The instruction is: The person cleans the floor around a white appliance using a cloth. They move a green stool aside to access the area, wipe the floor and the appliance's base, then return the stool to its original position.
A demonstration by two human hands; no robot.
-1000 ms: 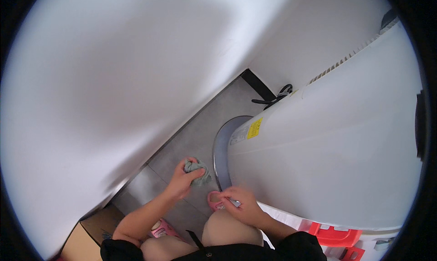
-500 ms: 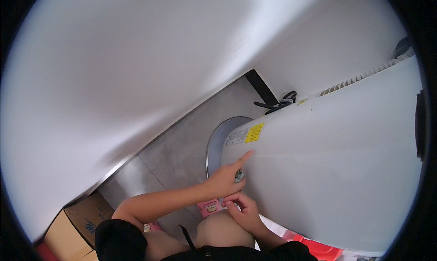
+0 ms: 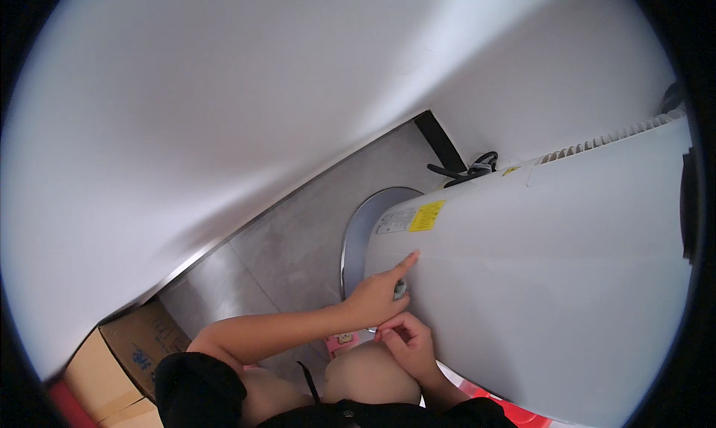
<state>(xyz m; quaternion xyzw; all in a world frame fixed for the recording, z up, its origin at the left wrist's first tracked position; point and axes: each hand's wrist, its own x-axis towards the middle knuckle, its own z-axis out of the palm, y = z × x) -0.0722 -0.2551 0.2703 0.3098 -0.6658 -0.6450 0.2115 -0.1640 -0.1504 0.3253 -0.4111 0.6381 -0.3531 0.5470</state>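
My left hand (image 3: 377, 297) reaches across to a tall, curved white appliance (image 3: 522, 279), its index finger stretched out with the tip at the smooth side. The other fingers curl around a small crumpled grey-green cloth (image 3: 400, 289), mostly hidden in the palm. Just below it, near my knee, is my right hand (image 3: 409, 341). Its fingers are curled in towards the thumb, and nothing shows in them. A yellow label (image 3: 426, 216) and a grey printed label (image 3: 395, 221) are stuck on the appliance beyond the pointing finger.
The appliance stands on a round, chrome-edged base (image 3: 356, 238) on grey floor tiles (image 3: 298, 234). Dark cables (image 3: 470, 171) lie behind it, beside a black skirting strip (image 3: 441, 143). A large white wall (image 3: 186, 114) rises at left. Cardboard box (image 3: 142, 346) lower left; red plastic item (image 3: 514, 411) lower right.
The view has shifted slightly. Both hands keep nearly the same pose, with the left index finger still at the appliance's side and the cloth still in that hand.
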